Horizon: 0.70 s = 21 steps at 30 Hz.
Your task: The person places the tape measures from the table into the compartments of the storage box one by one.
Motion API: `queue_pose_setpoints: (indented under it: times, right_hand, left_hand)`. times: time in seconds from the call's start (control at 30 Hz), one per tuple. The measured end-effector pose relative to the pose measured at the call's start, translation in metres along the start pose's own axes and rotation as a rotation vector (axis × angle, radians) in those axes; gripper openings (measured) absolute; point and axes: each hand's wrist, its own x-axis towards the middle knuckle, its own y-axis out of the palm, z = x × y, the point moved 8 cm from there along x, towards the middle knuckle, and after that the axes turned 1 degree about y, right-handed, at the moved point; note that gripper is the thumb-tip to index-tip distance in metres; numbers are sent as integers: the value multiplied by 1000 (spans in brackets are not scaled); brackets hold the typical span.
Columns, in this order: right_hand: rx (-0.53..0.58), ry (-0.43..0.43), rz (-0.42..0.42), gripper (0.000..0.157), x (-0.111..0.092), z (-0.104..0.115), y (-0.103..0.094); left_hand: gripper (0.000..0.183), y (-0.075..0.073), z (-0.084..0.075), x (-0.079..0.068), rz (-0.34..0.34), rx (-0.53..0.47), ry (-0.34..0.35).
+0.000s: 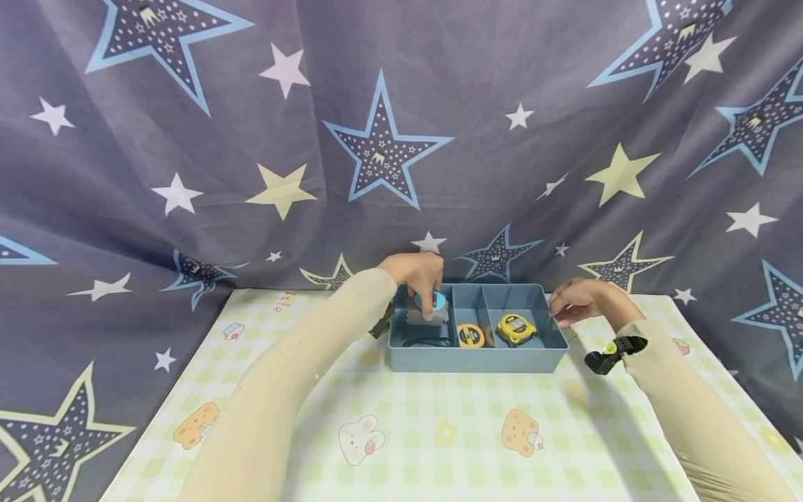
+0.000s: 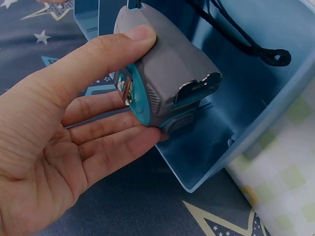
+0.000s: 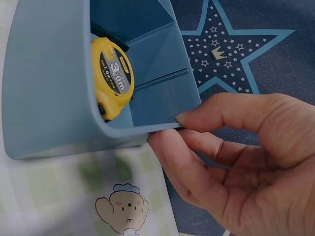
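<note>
My left hand (image 1: 419, 270) holds a grey and teal tape measure (image 2: 172, 64) in the left compartment of a blue divided box (image 1: 477, 360). The thumb lies on its grey side and the fingers are on the teal side; its metal hook end shows in the left wrist view. A black cord (image 2: 246, 42) lies in that compartment. My right hand (image 3: 231, 157) pinches the rim at the box's right end between thumb and fingers. Inside the right compartment sits a yellow tape measure (image 3: 114, 78). A round orange-yellow tape measure (image 1: 470, 336) is in the middle compartment, its lower part hidden by the front wall.
The box stands at the back of a table covered with a green checked cloth (image 1: 439, 460) printed with cartoon animals. Right behind it hangs a dark curtain (image 1: 263, 125) with stars. A black strap with a camera mount (image 1: 615, 353) is on the right wrist.
</note>
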Motion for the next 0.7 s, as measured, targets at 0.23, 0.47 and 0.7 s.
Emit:
queue_pose_setpoints:
  times: [0.23,0.47,0.7]
  right_hand:
    - [0,-3,-5,27,0,-1,0]
    - [-3,-7,-3,24,1,0,-1]
    - [6,-4,-4,24,1,-1,0]
  left_hand:
    - [67,4,-1,1,36,-9,-15]
    - [65,6,2,1,60,-12,-44]
    - [60,10,4,2,73,-25,-57]
